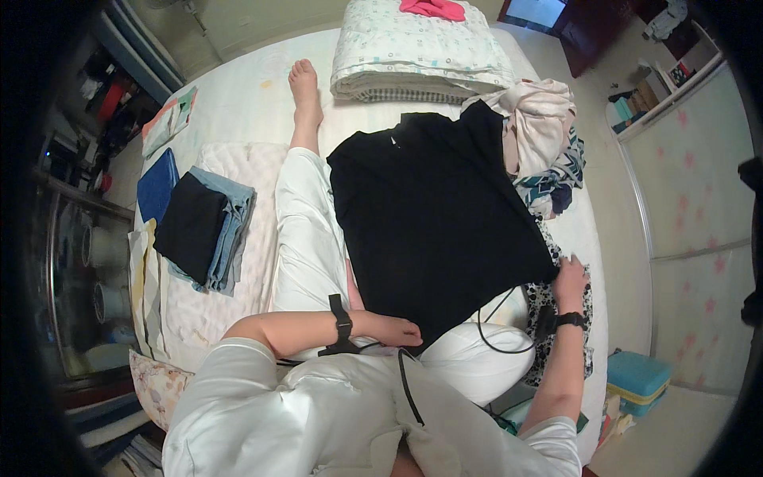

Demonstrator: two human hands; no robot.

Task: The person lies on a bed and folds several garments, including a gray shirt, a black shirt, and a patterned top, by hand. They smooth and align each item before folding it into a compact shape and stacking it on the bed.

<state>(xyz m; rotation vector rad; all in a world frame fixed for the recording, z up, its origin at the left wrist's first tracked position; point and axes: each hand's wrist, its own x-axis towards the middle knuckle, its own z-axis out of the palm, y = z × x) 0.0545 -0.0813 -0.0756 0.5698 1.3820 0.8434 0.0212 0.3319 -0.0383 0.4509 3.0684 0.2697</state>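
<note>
A black T-shirt [435,197] is spread out before me on the bed, its neck end away from me and a small white mark near the collar. My left hand [396,331] has its curled fingers on the near corner of the hem. At the right corner of the hem, my right hand [570,283] grips the cloth; its thumb is partly hidden. Between the hands the hem runs at a slant. Under my right forearm lies a black-and-white patterned cloth [539,364]. Both wrists wear black straps with a black cable [506,350] hanging nearby.
Folded black and denim clothes [194,229] are stacked at left on a pale quilted pad [262,161], beside a blue folded item [158,185]. A folded quilt [417,53] sits at the far end. Crumpled clothes [539,119] lie at right. A teal case [641,375] stands on the floor.
</note>
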